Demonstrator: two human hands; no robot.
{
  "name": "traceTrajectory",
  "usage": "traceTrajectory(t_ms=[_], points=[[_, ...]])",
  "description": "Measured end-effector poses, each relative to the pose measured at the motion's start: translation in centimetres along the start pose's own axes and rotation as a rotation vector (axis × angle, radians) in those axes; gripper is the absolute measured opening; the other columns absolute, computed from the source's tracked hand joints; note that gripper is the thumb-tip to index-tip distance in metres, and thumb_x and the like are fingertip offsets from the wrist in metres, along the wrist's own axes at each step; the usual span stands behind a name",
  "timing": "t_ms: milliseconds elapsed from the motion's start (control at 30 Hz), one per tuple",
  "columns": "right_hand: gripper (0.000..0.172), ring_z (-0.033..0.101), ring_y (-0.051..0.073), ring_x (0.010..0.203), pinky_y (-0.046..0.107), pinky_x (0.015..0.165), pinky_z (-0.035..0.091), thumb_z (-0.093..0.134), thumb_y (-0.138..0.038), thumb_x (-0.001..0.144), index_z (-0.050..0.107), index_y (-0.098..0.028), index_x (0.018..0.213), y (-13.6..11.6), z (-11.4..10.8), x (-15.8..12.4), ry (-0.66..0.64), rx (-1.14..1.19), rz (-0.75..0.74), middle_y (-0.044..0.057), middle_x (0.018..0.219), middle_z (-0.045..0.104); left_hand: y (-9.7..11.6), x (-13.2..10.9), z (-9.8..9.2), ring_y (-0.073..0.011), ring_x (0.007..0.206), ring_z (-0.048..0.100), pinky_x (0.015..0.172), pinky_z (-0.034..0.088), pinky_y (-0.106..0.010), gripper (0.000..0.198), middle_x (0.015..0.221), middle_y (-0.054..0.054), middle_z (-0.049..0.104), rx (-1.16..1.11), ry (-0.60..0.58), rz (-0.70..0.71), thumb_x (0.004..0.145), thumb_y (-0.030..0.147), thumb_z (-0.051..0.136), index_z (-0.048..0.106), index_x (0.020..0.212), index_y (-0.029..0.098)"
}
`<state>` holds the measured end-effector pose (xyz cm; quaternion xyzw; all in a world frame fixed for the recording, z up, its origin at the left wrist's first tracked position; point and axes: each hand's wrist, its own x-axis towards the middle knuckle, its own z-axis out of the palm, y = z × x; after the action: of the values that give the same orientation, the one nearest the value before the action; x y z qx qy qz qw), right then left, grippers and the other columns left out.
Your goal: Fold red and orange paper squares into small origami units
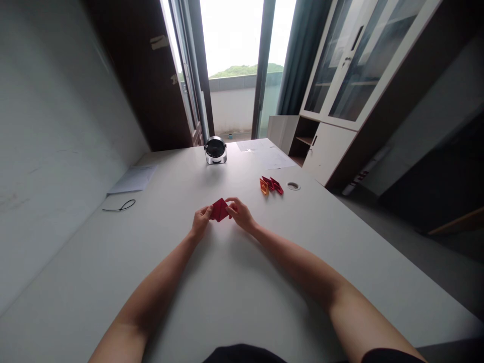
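A small red sheet of folded paper, diamond-shaped with a crease down its middle, is held just above the white table. My left hand pinches its left corner between thumb and fingers. At the right corner, my right hand grips the paper's edge with thumb and forefinger. Beyond my right hand lie several folded paper pieces: an orange one in front and red ones beside it.
The white table bears a round black device on a metal stand, paper sheets, a stack of paper, a black cable tie and a round cable hole. A wall borders the left side; cabinets stand at right.
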<state>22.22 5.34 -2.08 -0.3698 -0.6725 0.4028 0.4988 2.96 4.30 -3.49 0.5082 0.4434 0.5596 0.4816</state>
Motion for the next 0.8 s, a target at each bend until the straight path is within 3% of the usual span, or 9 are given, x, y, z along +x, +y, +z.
traceTrajectory(t_ms=[167, 300, 533, 667, 800], points=[[0.015, 0.062, 0.013, 0.063, 0.026, 0.063, 0.049, 0.052, -0.03, 0.09, 0.061, -0.021, 0.098, 0.2, 0.0, 0.0, 0.041, 0.043, -0.056, -0.001, 0.073, 0.063, 0.0, 0.3, -0.1, -0.0141, 0.059, 0.061, 0.06, 0.05, -0.027, 0.042, 0.07, -0.005, 0.07, -0.068, 0.057, -0.061, 0.08, 0.052, 0.068, 0.072, 0.086, 0.012], [0.02, 0.066, 0.016, 0.077, 0.028, 0.07, 0.052, 0.055, -0.02, 0.083, 0.063, -0.021, 0.102, 0.0, 0.0, -0.2, -0.024, 0.023, -0.14, 0.002, 0.091, 0.069, 0.3, 0.4, -0.2, -0.0134, 0.057, 0.061, 0.06, 0.049, -0.027, 0.038, 0.071, -0.004, 0.07, -0.147, 0.093, -0.084, 0.078, 0.05, 0.066, 0.068, 0.08, 0.012], [0.014, 0.066, 0.017, 0.087, 0.027, 0.07, 0.053, 0.06, -0.021, 0.085, 0.067, -0.02, 0.097, -0.5, 0.1, -0.2, -0.031, -0.081, -0.214, 0.005, 0.099, 0.07, 0.4, 0.0, 0.2, -0.0147, 0.059, 0.062, 0.061, 0.048, -0.026, 0.036, 0.067, -0.006, 0.069, -0.067, 0.002, -0.066, 0.083, 0.046, 0.062, 0.069, 0.077, 0.011], [0.012, 0.066, 0.017, 0.085, 0.028, 0.071, 0.053, 0.061, -0.024, 0.086, 0.067, -0.02, 0.097, -0.3, 0.0, -0.2, -0.008, -0.088, -0.217, 0.005, 0.098, 0.071, 0.7, -0.2, 0.3, -0.0152, 0.061, 0.064, 0.062, 0.05, -0.027, 0.04, 0.073, -0.007, 0.071, -0.039, -0.021, -0.06, 0.084, 0.044, 0.061, 0.07, 0.101, 0.01], [0.012, 0.066, 0.017, 0.083, 0.028, 0.071, 0.053, 0.062, -0.028, 0.088, 0.068, -0.02, 0.094, -0.2, 0.0, -0.2, 0.005, -0.098, -0.18, 0.005, 0.094, 0.071, 1.2, -0.3, 0.4, -0.0151, 0.063, 0.066, 0.065, 0.053, -0.029, 0.044, 0.084, -0.006, 0.072, -0.013, -0.014, -0.003, 0.083, 0.039, 0.062, 0.061, 0.12, 0.013]])
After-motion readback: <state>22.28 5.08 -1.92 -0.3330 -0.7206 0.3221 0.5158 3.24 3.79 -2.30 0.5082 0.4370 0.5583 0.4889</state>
